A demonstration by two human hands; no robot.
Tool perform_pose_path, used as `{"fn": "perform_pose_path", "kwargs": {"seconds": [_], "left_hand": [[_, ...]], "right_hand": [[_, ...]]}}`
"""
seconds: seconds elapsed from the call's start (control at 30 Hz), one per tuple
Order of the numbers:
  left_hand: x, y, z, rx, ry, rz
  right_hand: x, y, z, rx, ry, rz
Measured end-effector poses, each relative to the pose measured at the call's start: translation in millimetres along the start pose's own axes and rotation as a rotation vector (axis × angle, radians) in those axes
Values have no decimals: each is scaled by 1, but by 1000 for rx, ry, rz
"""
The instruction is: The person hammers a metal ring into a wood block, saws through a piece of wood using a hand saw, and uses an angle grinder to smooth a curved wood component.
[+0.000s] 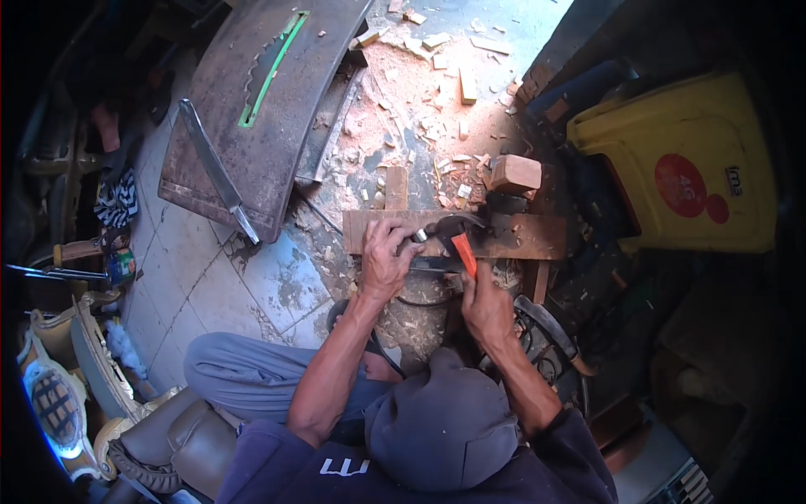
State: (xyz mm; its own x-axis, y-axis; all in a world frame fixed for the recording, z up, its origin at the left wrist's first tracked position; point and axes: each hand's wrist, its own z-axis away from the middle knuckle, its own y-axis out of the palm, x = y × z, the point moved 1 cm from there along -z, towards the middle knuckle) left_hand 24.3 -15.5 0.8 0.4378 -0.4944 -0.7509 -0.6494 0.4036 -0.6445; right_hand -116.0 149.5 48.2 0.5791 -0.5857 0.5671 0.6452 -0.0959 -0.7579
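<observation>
Pinching a small silvery metal piece (421, 236) narrowly between thumb and fingers of the left hand (388, 262), over the long flat brown wooden board (357, 225) lying crosswise in front of the body. Closed around the orange handle of a dark-headed claw hammer (463, 250) with the right hand (489, 312), with the blunt end of the head just beside the silvery piece; cannot tell from above whether touching, nor how much metal sits hidden behind the fingers. To judge by this placing, probably careful hammer work close to the fingertips. Best to hold the piece steady, to have fingertips well clear of the striking face, and to line up the head squarely before any blow. Better to use short, light taps from the wrist than wide swings, minding the pale reddish-brown wooden block (515, 173) near the claw side. Worth checking, too, for loose pale wood chips (468, 88) beneath the board, so as to avoid rocking. In pose, with the left forearm slanting up and inward, back of the hand upward, fingers curled toward the hammer; with the right forearm slanting inward from the opposite side, behind a handle pointing away from the body and slightly leftward.
</observation>
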Motion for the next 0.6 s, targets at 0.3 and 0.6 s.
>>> {"fn": "perform_pose_path", "kwargs": {"seconds": [0.3,0.6], "left_hand": [[1,0,1,10,-16,-4],[3,-2,2,11,20,-19]], "right_hand": [[3,-9,6,-134,-77,-114],[2,3,12,-180,-148,-220]]}}
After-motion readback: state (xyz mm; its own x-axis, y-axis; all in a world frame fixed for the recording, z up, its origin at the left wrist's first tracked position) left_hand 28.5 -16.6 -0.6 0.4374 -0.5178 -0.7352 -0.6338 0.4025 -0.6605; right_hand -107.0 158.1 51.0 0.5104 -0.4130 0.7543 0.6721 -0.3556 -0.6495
